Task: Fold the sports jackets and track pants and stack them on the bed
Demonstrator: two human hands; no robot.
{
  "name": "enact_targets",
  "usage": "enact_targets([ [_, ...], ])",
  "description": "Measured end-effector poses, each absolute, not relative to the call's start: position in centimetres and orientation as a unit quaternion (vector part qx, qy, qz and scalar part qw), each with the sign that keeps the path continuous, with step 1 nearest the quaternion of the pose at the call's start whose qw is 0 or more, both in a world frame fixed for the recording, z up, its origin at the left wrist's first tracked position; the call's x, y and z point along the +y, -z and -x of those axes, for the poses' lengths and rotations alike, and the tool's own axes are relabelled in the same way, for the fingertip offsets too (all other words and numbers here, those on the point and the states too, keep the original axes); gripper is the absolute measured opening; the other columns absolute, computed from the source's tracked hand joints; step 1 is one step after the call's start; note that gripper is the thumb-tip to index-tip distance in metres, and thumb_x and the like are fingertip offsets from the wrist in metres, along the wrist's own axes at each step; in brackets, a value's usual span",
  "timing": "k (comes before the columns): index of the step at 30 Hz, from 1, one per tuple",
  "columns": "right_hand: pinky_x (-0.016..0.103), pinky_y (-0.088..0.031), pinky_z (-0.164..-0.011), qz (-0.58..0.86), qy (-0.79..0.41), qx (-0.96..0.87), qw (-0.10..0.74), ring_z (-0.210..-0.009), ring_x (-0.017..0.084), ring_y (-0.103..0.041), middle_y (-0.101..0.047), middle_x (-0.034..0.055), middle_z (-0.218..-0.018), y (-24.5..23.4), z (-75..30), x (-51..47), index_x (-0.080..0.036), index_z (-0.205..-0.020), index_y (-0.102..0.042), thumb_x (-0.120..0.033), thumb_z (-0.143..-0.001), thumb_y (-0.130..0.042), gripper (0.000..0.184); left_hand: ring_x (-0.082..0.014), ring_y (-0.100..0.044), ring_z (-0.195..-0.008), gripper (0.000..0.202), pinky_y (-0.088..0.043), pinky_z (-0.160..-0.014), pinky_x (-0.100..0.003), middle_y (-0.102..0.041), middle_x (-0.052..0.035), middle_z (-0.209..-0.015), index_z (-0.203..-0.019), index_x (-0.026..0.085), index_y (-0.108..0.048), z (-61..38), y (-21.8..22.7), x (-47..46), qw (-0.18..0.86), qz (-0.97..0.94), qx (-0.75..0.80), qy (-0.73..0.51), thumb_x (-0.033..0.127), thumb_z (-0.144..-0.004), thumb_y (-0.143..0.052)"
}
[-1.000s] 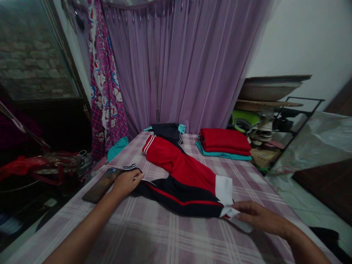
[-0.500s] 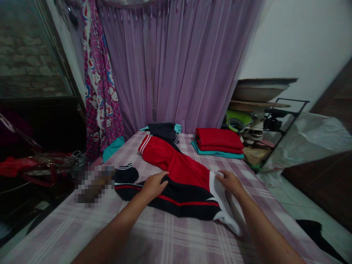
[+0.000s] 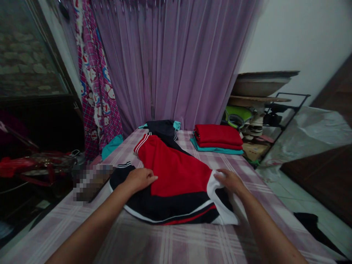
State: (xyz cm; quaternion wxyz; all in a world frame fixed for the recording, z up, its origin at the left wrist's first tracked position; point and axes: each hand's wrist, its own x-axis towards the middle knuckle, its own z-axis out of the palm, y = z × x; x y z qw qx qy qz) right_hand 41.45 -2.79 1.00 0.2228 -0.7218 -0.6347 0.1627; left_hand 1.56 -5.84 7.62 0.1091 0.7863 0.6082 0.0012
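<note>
A red, black and white jacket point(image 3: 178, 172) lies on the bed in front of me, with a white-striped red cuff at its far left end. My left hand point(image 3: 140, 179) is at its left part, over the line between the red and black cloth, with fingers closed on the fabric. At the opposite end, my right hand point(image 3: 229, 180) pinches the white edge between thumb and fingers. A black sleeve end with white stripes shows beyond my left wrist. The cloth under my left palm is hidden.
A folded red garment point(image 3: 218, 135) rests on a teal one point(image 3: 203, 149) at the back right of the bed. Dark clothing with teal ends point(image 3: 162, 127) lies near the purple curtain point(image 3: 176, 62). A blurred-out item point(image 3: 92, 183) lies at left.
My left hand has moved left, and the jacket's black side has spread out and flattened, its near edge now curved. My right hand stays at the white edge.
</note>
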Motion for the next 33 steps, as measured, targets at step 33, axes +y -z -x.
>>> enact_targets([
  [33,0.025,-0.045,-0.065,0.299,-0.560,-0.770,0.069,-0.069,0.014,-0.057,-0.064,0.0062,-0.075,-13.3,-40.6,-12.5,-0.012,-0.086,-0.074,-0.059,-0.079,-0.067,0.048,-0.0297,-0.045,-0.136,0.065,-0.038,-0.108,-0.048,-0.044,-0.0107,-0.152,-0.150,0.033,-0.035,-5.4,-6.9,6.1,-0.012,-0.855,0.518,0.023,0.014,-0.088,-0.044],
])
